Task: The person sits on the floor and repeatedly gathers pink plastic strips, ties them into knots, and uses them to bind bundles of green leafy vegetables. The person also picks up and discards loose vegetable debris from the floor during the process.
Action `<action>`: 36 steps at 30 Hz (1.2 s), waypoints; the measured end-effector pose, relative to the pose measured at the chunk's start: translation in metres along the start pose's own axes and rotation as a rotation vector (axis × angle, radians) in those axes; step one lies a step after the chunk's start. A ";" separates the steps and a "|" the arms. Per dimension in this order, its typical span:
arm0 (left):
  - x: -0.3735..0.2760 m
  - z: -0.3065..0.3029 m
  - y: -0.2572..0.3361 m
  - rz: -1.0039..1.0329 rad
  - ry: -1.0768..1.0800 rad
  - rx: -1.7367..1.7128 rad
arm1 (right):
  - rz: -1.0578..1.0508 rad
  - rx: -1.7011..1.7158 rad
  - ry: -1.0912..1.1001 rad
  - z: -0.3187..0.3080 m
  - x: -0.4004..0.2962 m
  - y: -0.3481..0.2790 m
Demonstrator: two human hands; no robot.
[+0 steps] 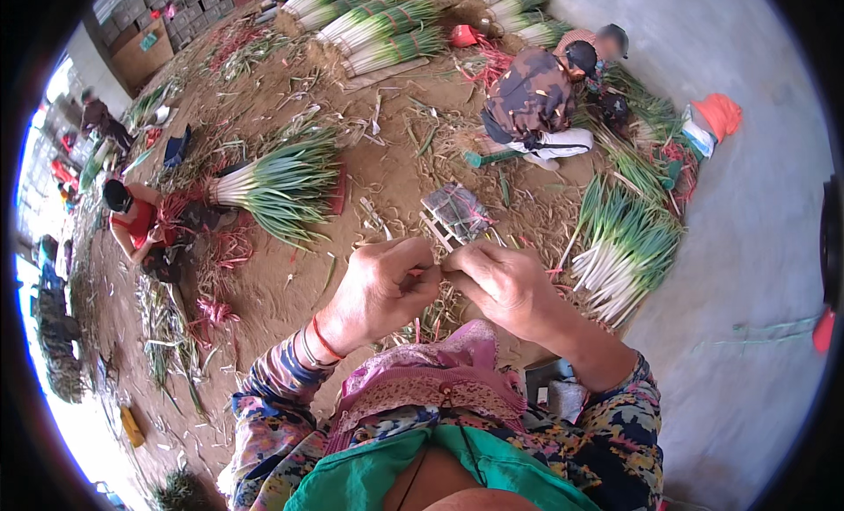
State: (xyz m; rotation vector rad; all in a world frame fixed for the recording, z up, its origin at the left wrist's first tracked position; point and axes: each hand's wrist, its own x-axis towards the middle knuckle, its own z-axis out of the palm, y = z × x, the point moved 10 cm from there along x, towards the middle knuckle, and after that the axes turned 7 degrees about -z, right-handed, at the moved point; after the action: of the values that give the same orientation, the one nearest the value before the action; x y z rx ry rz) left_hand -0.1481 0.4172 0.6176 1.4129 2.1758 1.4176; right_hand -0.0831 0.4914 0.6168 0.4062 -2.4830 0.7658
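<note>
My left hand (386,290), with a red string and a bangle at the wrist, is curled in front of my chest. A bit of red or pink shows inside its fingers, too small to name. My right hand (504,280) is beside it, thumb and fingertips pinched together close to the left fingers; whether something thin lies between them cannot be told. Beyond the hands a small wooden stool (440,231) carries a dark cushion (459,208) tied with string. To the right lies a loose pile of green onions (623,260) with white stalks.
Two people crouch at the upper right by more onions; a seated person in red is at the left, near a large onion bundle (277,181). Tied bundles (389,43) lie at the top. Pink ties (217,310) and leaf scraps litter the dirt floor. An orange bag (719,115) stands far right.
</note>
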 end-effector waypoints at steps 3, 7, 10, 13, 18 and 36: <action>0.001 -0.001 0.003 0.008 0.018 0.028 | -0.105 -0.048 0.037 -0.006 0.000 -0.006; 0.000 0.003 -0.005 -0.104 -0.009 0.033 | -0.125 0.040 0.048 -0.001 -0.001 -0.004; 0.002 0.010 -0.013 -0.196 -0.067 -0.083 | -0.080 0.134 0.065 0.005 -0.007 0.007; 0.008 0.015 -0.009 -0.210 -0.105 -0.074 | 0.036 0.311 0.059 0.005 -0.011 0.022; 0.006 0.024 -0.026 -0.211 -0.164 -0.106 | 0.133 0.416 0.166 -0.004 -0.020 0.034; -0.005 0.076 -0.053 -0.268 -0.392 -0.114 | -0.071 0.065 0.022 0.008 -0.047 0.025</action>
State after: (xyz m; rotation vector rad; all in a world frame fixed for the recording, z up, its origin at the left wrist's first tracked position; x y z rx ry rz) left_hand -0.1329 0.4550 0.5345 1.1866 1.9147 1.0501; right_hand -0.0580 0.5126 0.5742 0.5039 -2.4148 0.8190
